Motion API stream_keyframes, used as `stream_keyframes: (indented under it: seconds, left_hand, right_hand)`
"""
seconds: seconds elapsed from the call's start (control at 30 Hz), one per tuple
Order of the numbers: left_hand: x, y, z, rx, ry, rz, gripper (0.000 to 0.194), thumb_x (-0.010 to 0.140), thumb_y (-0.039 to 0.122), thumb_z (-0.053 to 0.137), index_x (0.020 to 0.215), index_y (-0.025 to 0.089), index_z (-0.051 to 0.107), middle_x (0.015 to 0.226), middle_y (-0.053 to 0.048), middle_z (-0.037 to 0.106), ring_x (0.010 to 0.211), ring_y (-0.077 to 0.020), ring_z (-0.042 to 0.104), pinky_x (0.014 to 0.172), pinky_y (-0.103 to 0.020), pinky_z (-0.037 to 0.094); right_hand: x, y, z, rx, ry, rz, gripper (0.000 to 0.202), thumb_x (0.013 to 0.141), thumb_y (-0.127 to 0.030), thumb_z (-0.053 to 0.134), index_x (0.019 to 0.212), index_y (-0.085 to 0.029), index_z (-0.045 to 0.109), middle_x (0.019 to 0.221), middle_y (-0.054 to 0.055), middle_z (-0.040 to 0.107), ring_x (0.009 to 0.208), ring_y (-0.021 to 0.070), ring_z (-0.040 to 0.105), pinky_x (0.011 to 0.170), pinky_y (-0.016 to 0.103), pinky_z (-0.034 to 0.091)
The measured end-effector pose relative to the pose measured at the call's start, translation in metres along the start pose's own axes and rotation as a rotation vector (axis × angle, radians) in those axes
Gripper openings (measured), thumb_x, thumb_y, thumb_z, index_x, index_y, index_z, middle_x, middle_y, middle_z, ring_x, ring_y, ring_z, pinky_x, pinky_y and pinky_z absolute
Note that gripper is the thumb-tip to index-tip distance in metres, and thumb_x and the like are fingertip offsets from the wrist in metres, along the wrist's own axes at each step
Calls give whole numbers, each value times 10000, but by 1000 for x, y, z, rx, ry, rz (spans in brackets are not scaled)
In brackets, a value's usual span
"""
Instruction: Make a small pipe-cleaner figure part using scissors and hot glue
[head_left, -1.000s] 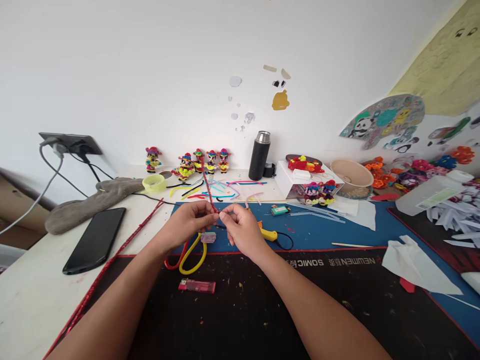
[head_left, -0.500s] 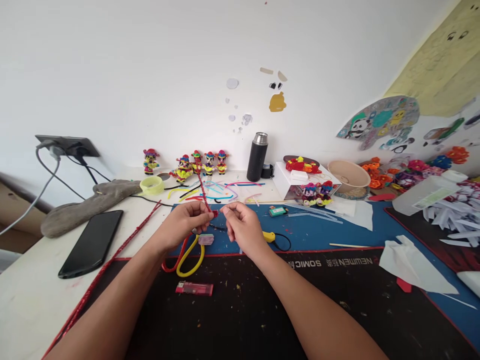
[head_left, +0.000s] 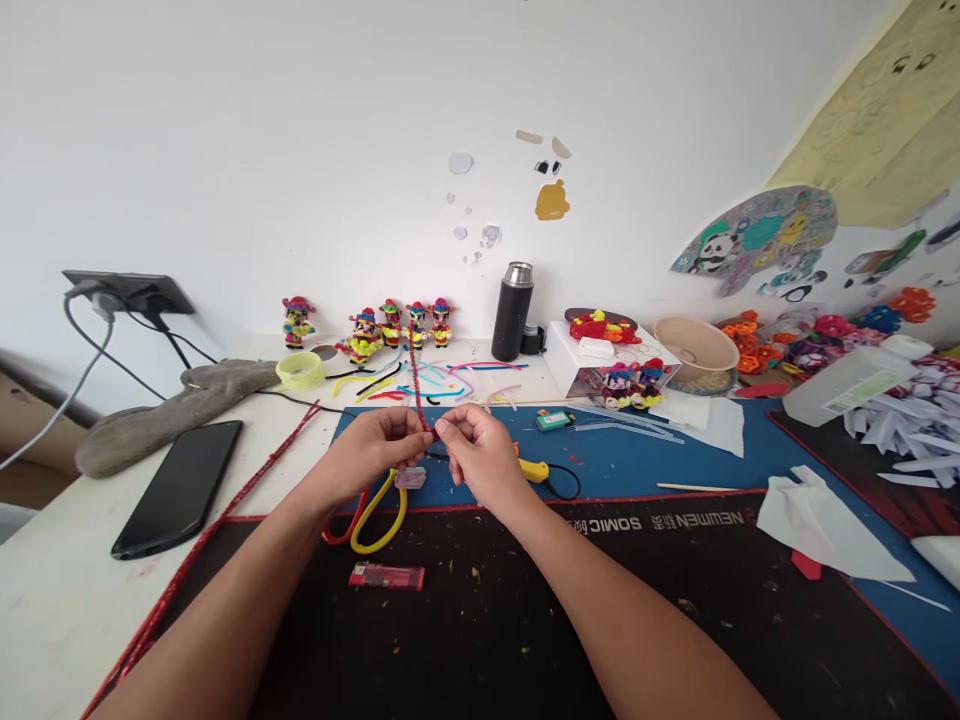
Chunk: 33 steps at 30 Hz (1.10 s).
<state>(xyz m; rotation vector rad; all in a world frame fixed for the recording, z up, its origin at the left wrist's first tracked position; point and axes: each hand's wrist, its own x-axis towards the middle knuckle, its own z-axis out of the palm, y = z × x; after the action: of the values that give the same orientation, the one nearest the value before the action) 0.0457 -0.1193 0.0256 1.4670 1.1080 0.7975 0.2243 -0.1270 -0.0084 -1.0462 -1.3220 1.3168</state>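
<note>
A dark red pipe cleaner (head_left: 415,378) stands up from between my fingertips, leaning slightly away from me. My left hand (head_left: 384,442) pinches its lower end between thumb and forefinger. Close against it, my right hand (head_left: 481,452) pinches the same end, the other fingers curled in. Fingertips hide the exact shape of the gripped end. Below my left hand lie scissors (head_left: 387,512) with red and yellow handles and a small pale purple block (head_left: 410,479). A pink lighter (head_left: 387,576) rests nearer to me on the black mat (head_left: 480,640).
Long red pipe cleaners (head_left: 225,515) lie along the left beside a phone (head_left: 178,490). Several small figures (head_left: 365,337) stand by the wall, near a black flask (head_left: 512,312). A yellow-handled tool (head_left: 534,470) lies behind my right hand; white tissue (head_left: 829,525) is at right.
My right hand has come in to the left and now grips the pipe cleaner's lower end beside my left fingers. The pipe cleaner stands more upright. The view has shifted slightly.
</note>
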Motion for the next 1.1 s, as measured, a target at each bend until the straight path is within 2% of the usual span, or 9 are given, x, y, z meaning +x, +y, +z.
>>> stream_keyframes:
  seconds: [0.33, 0.6, 0.87, 1.1]
  left_hand:
    - [0, 0, -2, 30, 8, 4, 393, 785, 553, 796, 743, 204, 621, 669, 24, 612, 626, -156, 556, 598, -271, 443]
    - [0, 3, -3, 30, 72, 26, 371, 799, 535, 773, 736, 212, 603, 649, 35, 583, 603, -154, 541, 593, -275, 440]
    - [-1, 1, -2, 134, 41, 49, 363, 845, 533, 719, 751, 208, 588, 654, 32, 564, 623, -156, 506, 590, -272, 397]
    - [0, -4, -2, 237, 22, 76, 327, 868, 510, 669, 765, 214, 577, 665, 36, 557, 628, -158, 474, 581, -269, 372]
  right_hand:
    - [0, -8, -2, 73, 46, 7, 317, 907, -519, 658, 889, -225, 541, 487, -119, 457, 335, 89, 444, 379, 217, 320]
    - [-1, -8, -1, 127, -1, 25, 352, 914, -555, 651, 871, -230, 521, 492, -115, 486, 339, 83, 451, 363, 204, 302]
    - [-1, 2, 0, 38, -32, -6, 251, 939, -460, 669, 966, -232, 567, 546, -103, 546, 357, 92, 469, 371, 209, 349]
    - [0, 11, 0, -38, -24, -40, 176, 975, -389, 603, 908, -238, 544, 533, -103, 509, 355, 100, 471, 370, 220, 358]
